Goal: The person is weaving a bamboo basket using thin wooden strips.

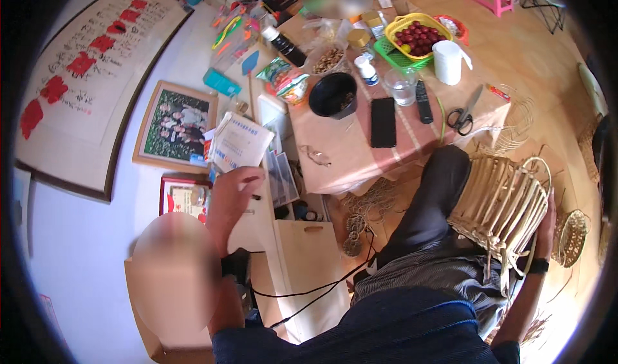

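Observation:
On my right thigh rests a half-woven wicker basket, tipped on its side, with pale upright stakes and loose ends hanging from its near edge. My right hand grips its right side; the basket hides most of those fingers. Raised on the left, my left hand hovers by a stack of papers at the wall-side cabinet. Its fingers are loosely bent and apart, and nothing shows in them. Whether it touches the papers I cannot tell.
A cloth-covered table ahead holds a black bowl, a phone, scissors, a glass of water and a fruit basket. Black cables cross beside my lap. Another woven basket lies on the right.

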A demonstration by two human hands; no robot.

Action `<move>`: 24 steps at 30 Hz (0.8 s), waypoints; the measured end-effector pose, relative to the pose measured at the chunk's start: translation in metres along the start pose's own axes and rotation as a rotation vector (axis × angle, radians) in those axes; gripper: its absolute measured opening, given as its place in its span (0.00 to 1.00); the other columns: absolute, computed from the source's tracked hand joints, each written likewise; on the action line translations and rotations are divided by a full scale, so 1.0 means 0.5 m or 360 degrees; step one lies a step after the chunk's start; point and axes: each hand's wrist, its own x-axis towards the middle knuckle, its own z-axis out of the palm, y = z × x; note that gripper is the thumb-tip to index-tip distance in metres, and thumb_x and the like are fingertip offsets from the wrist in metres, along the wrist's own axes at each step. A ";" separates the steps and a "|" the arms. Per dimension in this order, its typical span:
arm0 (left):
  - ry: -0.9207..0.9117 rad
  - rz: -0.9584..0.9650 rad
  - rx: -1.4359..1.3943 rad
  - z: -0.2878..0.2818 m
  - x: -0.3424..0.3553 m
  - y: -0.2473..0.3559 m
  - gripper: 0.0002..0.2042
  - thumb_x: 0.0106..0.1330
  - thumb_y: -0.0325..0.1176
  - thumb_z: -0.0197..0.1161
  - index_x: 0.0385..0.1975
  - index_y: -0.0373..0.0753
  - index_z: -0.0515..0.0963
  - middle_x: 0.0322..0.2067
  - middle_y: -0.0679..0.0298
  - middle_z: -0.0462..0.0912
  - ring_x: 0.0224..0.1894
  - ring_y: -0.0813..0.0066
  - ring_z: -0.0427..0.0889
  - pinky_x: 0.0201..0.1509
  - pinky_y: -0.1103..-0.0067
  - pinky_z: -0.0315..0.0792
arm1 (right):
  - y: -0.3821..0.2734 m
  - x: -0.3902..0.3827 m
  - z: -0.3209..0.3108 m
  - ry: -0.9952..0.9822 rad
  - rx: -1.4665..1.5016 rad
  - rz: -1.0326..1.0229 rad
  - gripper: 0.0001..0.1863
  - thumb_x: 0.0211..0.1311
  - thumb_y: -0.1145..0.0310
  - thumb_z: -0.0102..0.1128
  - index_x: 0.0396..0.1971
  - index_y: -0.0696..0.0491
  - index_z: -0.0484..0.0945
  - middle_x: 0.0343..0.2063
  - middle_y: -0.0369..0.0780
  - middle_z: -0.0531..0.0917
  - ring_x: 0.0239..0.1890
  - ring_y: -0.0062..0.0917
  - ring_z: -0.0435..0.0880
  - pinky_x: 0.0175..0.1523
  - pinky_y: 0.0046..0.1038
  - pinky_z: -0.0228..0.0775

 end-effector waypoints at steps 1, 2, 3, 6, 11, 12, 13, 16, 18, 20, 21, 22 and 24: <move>0.0077 -0.0033 0.0094 -0.017 -0.026 -0.063 0.11 0.71 0.28 0.71 0.49 0.33 0.89 0.43 0.51 0.93 0.43 0.60 0.93 0.51 0.71 0.84 | 0.017 0.022 -0.033 -0.0032 -0.0314 -0.0208 0.32 0.92 0.48 0.41 0.70 0.61 0.79 0.60 0.44 0.87 0.59 0.27 0.86 0.67 0.31 0.76; 0.0092 -0.0152 0.0107 -0.025 -0.051 -0.105 0.11 0.70 0.28 0.72 0.49 0.33 0.89 0.42 0.51 0.93 0.43 0.60 0.93 0.50 0.71 0.84 | 0.035 0.037 -0.070 -0.0035 -0.0514 -0.0335 0.30 0.92 0.51 0.42 0.71 0.61 0.79 0.61 0.45 0.87 0.60 0.28 0.85 0.68 0.33 0.75; 0.0115 -0.0277 0.0125 -0.040 -0.085 -0.137 0.11 0.70 0.28 0.72 0.49 0.33 0.89 0.41 0.51 0.93 0.42 0.60 0.93 0.50 0.71 0.84 | 0.059 0.059 -0.112 -0.0047 -0.0706 -0.0466 0.29 0.91 0.54 0.43 0.71 0.61 0.79 0.62 0.46 0.86 0.62 0.30 0.85 0.69 0.34 0.75; 0.0171 -0.0466 0.0219 -0.073 -0.184 -0.220 0.10 0.70 0.27 0.72 0.48 0.34 0.90 0.39 0.52 0.93 0.40 0.61 0.93 0.48 0.71 0.84 | 0.100 0.110 -0.209 -0.0105 -0.1006 -0.0516 0.25 0.85 0.64 0.44 0.70 0.61 0.79 0.63 0.48 0.86 0.64 0.34 0.84 0.71 0.38 0.74; 0.0261 -0.0812 0.0144 -0.083 -0.363 -0.352 0.07 0.69 0.26 0.72 0.44 0.35 0.91 0.33 0.54 0.93 0.37 0.63 0.93 0.45 0.70 0.83 | 0.121 0.182 -0.251 -0.0375 -0.0496 -0.0272 0.24 0.89 0.62 0.41 0.70 0.58 0.78 0.62 0.43 0.86 0.60 0.30 0.86 0.70 0.35 0.77; 0.0315 -0.0888 0.0042 -0.054 -0.380 -0.396 0.06 0.69 0.25 0.72 0.43 0.37 0.91 0.32 0.54 0.92 0.36 0.64 0.93 0.46 0.70 0.83 | 0.113 0.204 -0.298 -0.0386 -0.0448 -0.0267 0.24 0.90 0.62 0.42 0.72 0.58 0.77 0.63 0.42 0.85 0.60 0.29 0.86 0.69 0.34 0.78; 0.0297 -0.0853 0.0099 -0.058 -0.405 -0.391 0.07 0.67 0.24 0.72 0.43 0.37 0.91 0.32 0.55 0.92 0.37 0.63 0.93 0.46 0.71 0.84 | 0.123 0.203 -0.275 -0.0452 -0.0289 -0.0201 0.24 0.90 0.62 0.42 0.73 0.58 0.76 0.65 0.42 0.84 0.61 0.28 0.85 0.69 0.34 0.78; 0.0153 -0.0727 0.0064 -0.098 -0.481 -0.363 0.17 0.57 0.14 0.74 0.45 0.39 0.89 0.42 0.56 0.92 0.44 0.60 0.92 0.52 0.70 0.85 | 0.158 0.169 -0.192 -0.0510 -0.0625 -0.0266 0.24 0.90 0.62 0.44 0.69 0.59 0.79 0.60 0.43 0.88 0.55 0.28 0.88 0.62 0.34 0.83; 0.0174 -0.0695 0.0184 -0.087 -0.499 -0.345 0.24 0.52 0.12 0.75 0.49 0.41 0.87 0.48 0.56 0.90 0.50 0.57 0.91 0.56 0.69 0.84 | 0.171 0.185 -0.187 -0.0429 -0.0419 -0.0163 0.24 0.90 0.61 0.43 0.68 0.59 0.80 0.58 0.43 0.89 0.53 0.28 0.89 0.61 0.34 0.83; 0.0321 -0.0538 0.0305 -0.031 -0.502 -0.337 0.33 0.48 0.11 0.77 0.57 0.43 0.83 0.57 0.57 0.86 0.58 0.53 0.88 0.62 0.66 0.82 | 0.141 0.242 -0.260 -0.0388 -0.0442 -0.0285 0.25 0.90 0.59 0.42 0.69 0.60 0.79 0.57 0.43 0.89 0.53 0.28 0.89 0.61 0.34 0.84; 0.0337 -0.0601 0.0180 0.016 -0.504 -0.360 0.33 0.48 0.11 0.77 0.58 0.44 0.83 0.57 0.57 0.86 0.58 0.52 0.88 0.63 0.66 0.82 | 0.102 0.273 -0.328 -0.0424 -0.0324 -0.0121 0.26 0.91 0.57 0.42 0.70 0.59 0.79 0.58 0.43 0.89 0.55 0.30 0.89 0.62 0.34 0.83; 0.0326 -0.0685 0.0171 -0.001 -0.511 -0.348 0.34 0.48 0.11 0.78 0.58 0.44 0.83 0.57 0.58 0.86 0.59 0.52 0.87 0.63 0.66 0.82 | 0.129 0.266 -0.310 -0.0461 -0.0261 -0.0118 0.27 0.91 0.55 0.42 0.71 0.59 0.78 0.58 0.43 0.88 0.56 0.31 0.89 0.64 0.34 0.83; 0.0319 -0.0799 0.0177 -0.009 -0.527 -0.344 0.35 0.47 0.12 0.78 0.59 0.45 0.83 0.57 0.58 0.86 0.60 0.52 0.87 0.65 0.66 0.82 | 0.137 0.266 -0.296 -0.0568 0.0001 -0.0011 0.28 0.91 0.53 0.43 0.71 0.58 0.78 0.61 0.43 0.87 0.58 0.31 0.88 0.67 0.35 0.81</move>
